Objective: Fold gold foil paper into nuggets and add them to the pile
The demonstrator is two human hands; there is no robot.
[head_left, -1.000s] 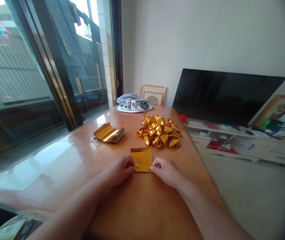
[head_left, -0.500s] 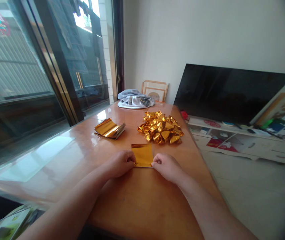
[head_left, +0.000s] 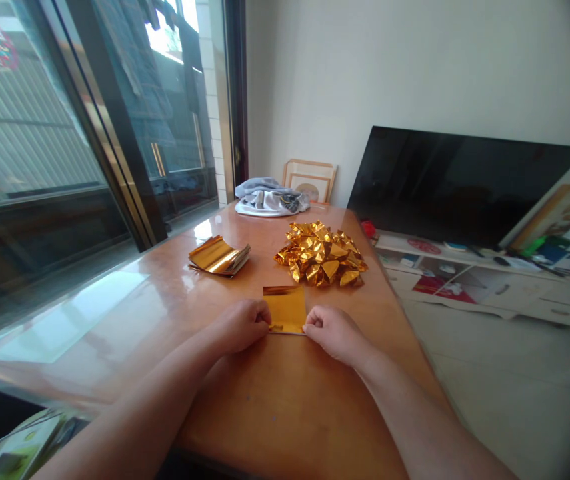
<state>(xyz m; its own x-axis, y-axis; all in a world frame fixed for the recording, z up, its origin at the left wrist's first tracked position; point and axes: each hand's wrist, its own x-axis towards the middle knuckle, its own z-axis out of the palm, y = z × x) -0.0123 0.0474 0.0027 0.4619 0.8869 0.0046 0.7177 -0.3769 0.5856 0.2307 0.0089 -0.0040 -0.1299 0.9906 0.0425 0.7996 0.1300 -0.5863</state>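
Handling a gold foil sheet (head_left: pixel 285 308) flat on the glossy table (head_left: pixel 285 407), judged it light, thin, perhaps slippery and easily creased, best held by the near corners. Pinched the near left corner between thumb and fingers of the left hand (head_left: pixel 243 323), the near right corner likewise with the right hand (head_left: pixel 332 333). Beyond, faced a foil stack (head_left: pixel 219 256) and a folded foil pile (head_left: pixel 321 257).

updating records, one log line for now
rectangular gold foil sheet; left hand: near left corner; right hand: near right corner; on glossy brown table
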